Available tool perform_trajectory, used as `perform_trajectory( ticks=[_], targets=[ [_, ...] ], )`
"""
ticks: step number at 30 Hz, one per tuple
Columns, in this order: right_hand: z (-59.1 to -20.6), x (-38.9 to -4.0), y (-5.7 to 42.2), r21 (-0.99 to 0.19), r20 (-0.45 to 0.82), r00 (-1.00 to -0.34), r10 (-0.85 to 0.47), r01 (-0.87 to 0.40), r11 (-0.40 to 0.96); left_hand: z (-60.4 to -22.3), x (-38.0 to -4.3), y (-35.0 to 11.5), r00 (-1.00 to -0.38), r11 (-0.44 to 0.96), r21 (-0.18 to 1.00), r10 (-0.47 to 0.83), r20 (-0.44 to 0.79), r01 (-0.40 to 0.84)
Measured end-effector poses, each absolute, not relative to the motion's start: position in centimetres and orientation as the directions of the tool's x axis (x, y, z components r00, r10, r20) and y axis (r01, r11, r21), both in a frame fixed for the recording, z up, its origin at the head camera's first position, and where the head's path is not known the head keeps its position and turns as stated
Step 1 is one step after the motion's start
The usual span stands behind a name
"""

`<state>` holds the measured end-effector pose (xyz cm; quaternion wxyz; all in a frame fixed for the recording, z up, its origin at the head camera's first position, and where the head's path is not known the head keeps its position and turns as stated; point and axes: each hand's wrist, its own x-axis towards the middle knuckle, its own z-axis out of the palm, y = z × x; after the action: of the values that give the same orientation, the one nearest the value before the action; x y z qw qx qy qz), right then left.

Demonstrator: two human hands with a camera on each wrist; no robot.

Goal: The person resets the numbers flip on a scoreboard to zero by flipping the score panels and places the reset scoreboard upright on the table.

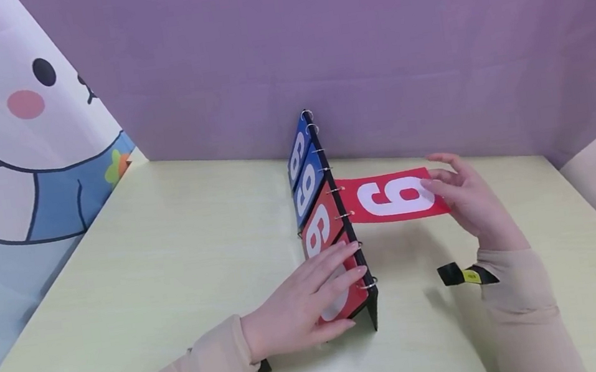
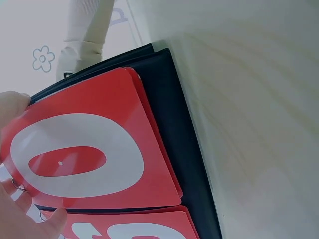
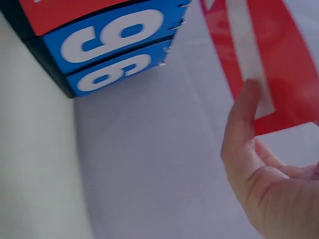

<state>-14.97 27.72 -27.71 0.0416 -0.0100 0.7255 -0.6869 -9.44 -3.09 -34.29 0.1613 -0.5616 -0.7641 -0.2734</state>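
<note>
A tabletop flip scoreboard (image 1: 329, 207) stands on the table, with blue and red number cards hung on metal rings along its black top edge. My left hand (image 1: 305, 304) rests on its near end, fingers extended across the nearest red card, whose white 0 (image 2: 77, 154) shows in the left wrist view. On the right side, my right hand (image 1: 473, 207) pinches the free end of a red number card (image 1: 356, 200), held out roughly level from its rings. That card has a broad white stripe (image 3: 244, 45) in the right wrist view.
Two blue cards (image 1: 303, 166) hang at the far end of the scoreboard. Behind the pale table (image 1: 181, 245) rises a purple cloth backdrop (image 1: 347, 47). A cartoon-printed cloth (image 1: 4, 143) hangs at the left.
</note>
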Motion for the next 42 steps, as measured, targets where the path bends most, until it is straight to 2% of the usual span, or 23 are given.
perform_trajectory(
  ticks=[5,10,16,19,27,35,42],
  targets=[
    [-26.6,-13.6,26.6,-0.993,0.116,-0.992,-0.046,-0.117,0.023,-34.3,-9.3,-3.0,-0.318,0.216,0.243,0.772,0.551,0.946],
    [-25.5,-12.4,24.9,-0.963,0.268,-0.963,0.015,-0.268,0.009,-34.1,-9.2,-3.2,-0.348,0.234,0.273,0.781,0.519,0.933],
    [-24.4,-12.1,22.3,-0.929,0.369,-0.914,0.167,-0.358,0.092,-34.0,-9.2,-3.2,-0.352,0.24,0.273,0.782,0.515,0.932],
    [-24.2,-12.2,21.1,-0.912,0.409,-0.892,0.194,-0.394,0.114,-34.1,-9.2,-3.2,-0.347,0.236,0.267,0.778,0.524,0.934],
    [-24.6,-12.5,19.2,-0.862,0.491,-0.869,0.063,-0.474,0.181,-34.2,-9.2,-3.2,-0.329,0.233,0.24,0.768,0.549,0.943],
    [-25.5,-12.7,18.3,-0.801,0.443,-0.891,-0.101,-0.443,0.403,-34.2,-9.3,-3.1,-0.335,0.233,0.25,0.773,0.539,0.94],
    [-26.3,-13.2,17.9,-0.72,0.484,-0.845,-0.227,-0.532,0.446,-34.3,-9.4,-3.1,-0.312,0.226,0.219,0.765,0.564,0.949]
  ],
)
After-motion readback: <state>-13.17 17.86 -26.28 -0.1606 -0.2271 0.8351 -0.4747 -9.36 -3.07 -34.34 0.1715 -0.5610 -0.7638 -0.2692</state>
